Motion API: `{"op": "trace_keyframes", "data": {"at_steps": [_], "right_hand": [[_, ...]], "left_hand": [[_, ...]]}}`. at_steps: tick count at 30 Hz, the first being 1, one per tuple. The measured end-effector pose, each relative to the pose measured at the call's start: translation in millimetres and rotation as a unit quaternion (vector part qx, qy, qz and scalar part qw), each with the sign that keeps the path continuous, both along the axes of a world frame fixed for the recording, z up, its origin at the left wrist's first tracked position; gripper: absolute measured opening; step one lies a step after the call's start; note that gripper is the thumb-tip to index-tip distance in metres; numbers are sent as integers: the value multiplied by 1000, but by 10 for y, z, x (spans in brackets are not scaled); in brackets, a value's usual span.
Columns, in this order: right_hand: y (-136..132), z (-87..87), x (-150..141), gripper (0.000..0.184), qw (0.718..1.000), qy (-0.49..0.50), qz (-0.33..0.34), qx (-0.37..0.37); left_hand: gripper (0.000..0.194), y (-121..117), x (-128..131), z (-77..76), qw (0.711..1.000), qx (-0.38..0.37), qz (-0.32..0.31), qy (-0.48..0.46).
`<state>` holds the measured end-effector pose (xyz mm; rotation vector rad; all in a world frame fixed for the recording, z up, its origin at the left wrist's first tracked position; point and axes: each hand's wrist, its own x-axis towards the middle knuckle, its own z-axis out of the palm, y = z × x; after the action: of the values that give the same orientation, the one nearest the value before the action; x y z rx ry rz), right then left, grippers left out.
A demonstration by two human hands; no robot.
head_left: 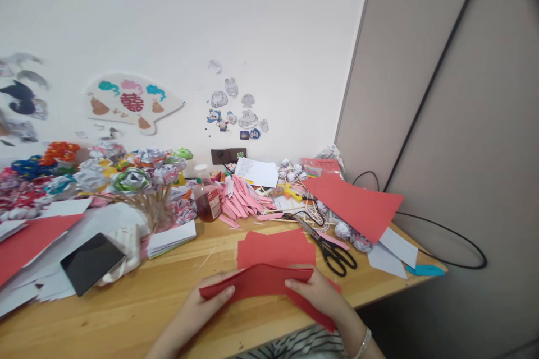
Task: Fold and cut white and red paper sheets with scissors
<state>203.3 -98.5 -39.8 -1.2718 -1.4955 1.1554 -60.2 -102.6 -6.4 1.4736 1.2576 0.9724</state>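
Observation:
Between my two hands I hold a piece of red paper (256,283), bowed up in the middle, near the table's front edge. My left hand (213,297) grips its left end, thumb on the near face and fingers behind. At the right end my right hand (314,289) pinches it the same way; a bracelet is on that wrist. Several red sheets (273,248) lie flat just beyond the held paper. Another red strip (314,311) shows beneath my right hand, partly hidden by it. Black-handled scissors (332,249) rest to the right of the sheets.
Paper flowers (130,179) on stems stand at left, behind a dark tablet-like device (92,262). A bottle of brown liquid (207,202) stands beside pink paper strips (240,199). A yellow glue gun (291,192) and a large red sheet (357,205) lie at the back right.

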Motion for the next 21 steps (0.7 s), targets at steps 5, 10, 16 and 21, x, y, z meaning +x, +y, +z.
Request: {"op": "trace_keyframes", "data": {"at_steps": [5, 10, 16, 21], "right_hand": [[-36, 160, -45, 36, 996, -73, 38, 23], [-21, 175, -56, 37, 996, -72, 6, 49], [57, 147, -89, 28, 995, -39, -7, 93], [-31, 381, -318, 29, 958, -197, -76, 192]], "left_hand": [[43, -4, 80, -7, 1000, 18, 12, 5], [37, -24, 100, 20, 996, 56, 60, 24], [35, 39, 94, 11, 997, 44, 61, 15], [42, 96, 222, -54, 993, 21, 111, -22]]}}
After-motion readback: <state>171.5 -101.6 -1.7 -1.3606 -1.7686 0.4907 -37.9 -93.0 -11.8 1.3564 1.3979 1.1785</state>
